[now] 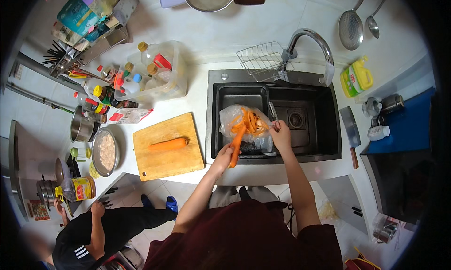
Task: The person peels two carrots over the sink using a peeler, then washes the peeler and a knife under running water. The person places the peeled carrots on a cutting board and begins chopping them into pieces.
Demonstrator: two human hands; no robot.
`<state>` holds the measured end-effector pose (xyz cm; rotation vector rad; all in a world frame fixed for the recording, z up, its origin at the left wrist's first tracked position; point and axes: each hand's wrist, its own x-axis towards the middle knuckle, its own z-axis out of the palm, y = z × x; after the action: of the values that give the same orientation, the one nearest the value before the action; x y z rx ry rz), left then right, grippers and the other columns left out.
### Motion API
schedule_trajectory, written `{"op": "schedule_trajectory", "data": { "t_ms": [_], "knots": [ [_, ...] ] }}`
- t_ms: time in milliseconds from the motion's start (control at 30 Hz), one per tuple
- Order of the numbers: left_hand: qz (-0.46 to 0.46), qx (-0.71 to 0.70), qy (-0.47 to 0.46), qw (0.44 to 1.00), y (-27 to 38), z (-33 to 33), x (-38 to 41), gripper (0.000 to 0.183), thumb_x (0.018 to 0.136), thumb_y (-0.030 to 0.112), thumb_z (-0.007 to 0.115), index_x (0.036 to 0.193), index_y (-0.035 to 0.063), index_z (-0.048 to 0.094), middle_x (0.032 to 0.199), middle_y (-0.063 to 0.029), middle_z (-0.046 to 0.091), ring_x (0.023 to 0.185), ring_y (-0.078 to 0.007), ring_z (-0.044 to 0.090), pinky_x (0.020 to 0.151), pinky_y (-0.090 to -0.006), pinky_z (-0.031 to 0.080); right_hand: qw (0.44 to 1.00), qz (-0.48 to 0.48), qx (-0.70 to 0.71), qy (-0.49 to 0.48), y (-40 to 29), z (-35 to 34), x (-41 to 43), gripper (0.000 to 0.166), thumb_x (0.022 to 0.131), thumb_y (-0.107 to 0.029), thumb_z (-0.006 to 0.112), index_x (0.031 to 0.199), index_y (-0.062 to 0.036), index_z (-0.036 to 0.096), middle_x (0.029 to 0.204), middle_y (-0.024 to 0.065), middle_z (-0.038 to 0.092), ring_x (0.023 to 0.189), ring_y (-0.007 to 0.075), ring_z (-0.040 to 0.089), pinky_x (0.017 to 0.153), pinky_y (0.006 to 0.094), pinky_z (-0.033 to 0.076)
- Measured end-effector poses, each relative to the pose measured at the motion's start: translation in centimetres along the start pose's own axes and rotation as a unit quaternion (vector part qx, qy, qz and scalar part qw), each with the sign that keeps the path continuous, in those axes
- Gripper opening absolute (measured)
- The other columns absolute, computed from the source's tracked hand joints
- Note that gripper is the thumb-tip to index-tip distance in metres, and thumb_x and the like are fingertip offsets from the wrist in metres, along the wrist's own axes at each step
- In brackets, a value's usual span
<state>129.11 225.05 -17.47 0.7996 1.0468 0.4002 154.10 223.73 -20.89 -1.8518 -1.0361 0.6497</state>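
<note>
My left hand (222,160) grips a peeled-looking orange carrot (237,146), its far end over a clear plastic bag (227,116). Orange carrot peelings (251,120) lie in that bag, which rests in the left basin of the black double sink (274,161). At the bag's right edge, my right hand (281,137) is closed on a slim metal tool that looks like a vegetable peeler (273,110). Whether these fingers also pinch the bag is hard to tell. To the left, a second carrot (169,144) lies on a wooden cutting board (146,164).
A cleaver (352,136) lies right of the sink, below a yellow detergent bottle (356,78). The faucet (312,34) arches behind the basins. Left stand a plastic bin (179,76) of bottles and a metal bowl (118,153) of pale food. Another person (116,224) works at lower left.
</note>
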Motion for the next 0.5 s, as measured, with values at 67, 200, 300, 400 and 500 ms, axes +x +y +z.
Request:
{"op": "schedule_trajectory", "data": {
  "t_ms": [67,200,300,400,500],
  "knots": [
    [-0.001,0.005,-0.004,1.000,0.5,0.4,0.0,0.045,0.096,0.023,0.037,0.135,-0.0006,0.034,0.098,-0.0096,0.061,0.077,-0.0148,0.057,0.071,-0.0259,0.048,1.000,-0.010,-0.023,-0.002,-3.2,-0.4,-0.3,0.012,0.080,-0.010,0.061,0.084,-0.0006,0.056,0.072,0.0119,0.060,0.066,0.0224,0.061,0.062,0.0331,0.047],
    [0.005,0.017,-0.018,1.000,0.3,1.5,0.3,0.044,0.096,0.022,0.037,0.133,-0.0002,0.037,0.095,-0.0084,0.061,0.074,-0.0139,0.056,0.068,-0.0255,0.047,1.000,-0.010,-0.007,0.016,-0.9,-0.1,-0.4,0.008,0.080,-0.007,0.060,0.085,-0.0021,0.056,0.072,0.0105,0.061,0.065,0.0204,0.061,0.061,0.0319,0.047],
    [-0.004,0.033,-0.027,0.999,0.3,1.8,0.8,0.042,0.095,0.022,0.037,0.131,0.0001,0.039,0.094,-0.0082,0.061,0.072,-0.0140,0.057,0.066,-0.0255,0.047,0.999,-0.013,-0.001,0.029,0.4,-0.5,-0.2,0.007,0.081,-0.006,0.060,0.086,-0.0021,0.056,0.072,0.0096,0.061,0.064,0.0197,0.060,0.061,0.0313,0.046],
    [-0.021,0.063,-0.031,0.997,-0.2,2.4,1.7,0.040,0.096,0.023,0.037,0.129,0.0004,0.043,0.094,-0.0087,0.062,0.073,-0.0145,0.058,0.067,-0.0259,0.048,0.999,-0.024,-0.005,0.041,0.2,-0.7,-0.4,0.007,0.082,-0.005,0.059,0.087,-0.0019,0.057,0.071,0.0081,0.060,0.062,0.0167,0.058,0.060,0.0294,0.045],
    [-0.035,0.138,-0.043,0.989,-0.8,3.2,3.8,0.040,0.096,0.024,0.037,0.127,0.0003,0.046,0.096,-0.0105,0.063,0.078,-0.0175,0.060,0.071,-0.0276,0.048,0.999,-0.014,0.021,0.031,-0.8,-0.7,-0.7,0.007,0.083,-0.005,0.059,0.088,-0.0015,0.056,0.070,0.0063,0.058,0.061,0.0130,0.054,0.058,0.0277,0.044]
  ]
}}
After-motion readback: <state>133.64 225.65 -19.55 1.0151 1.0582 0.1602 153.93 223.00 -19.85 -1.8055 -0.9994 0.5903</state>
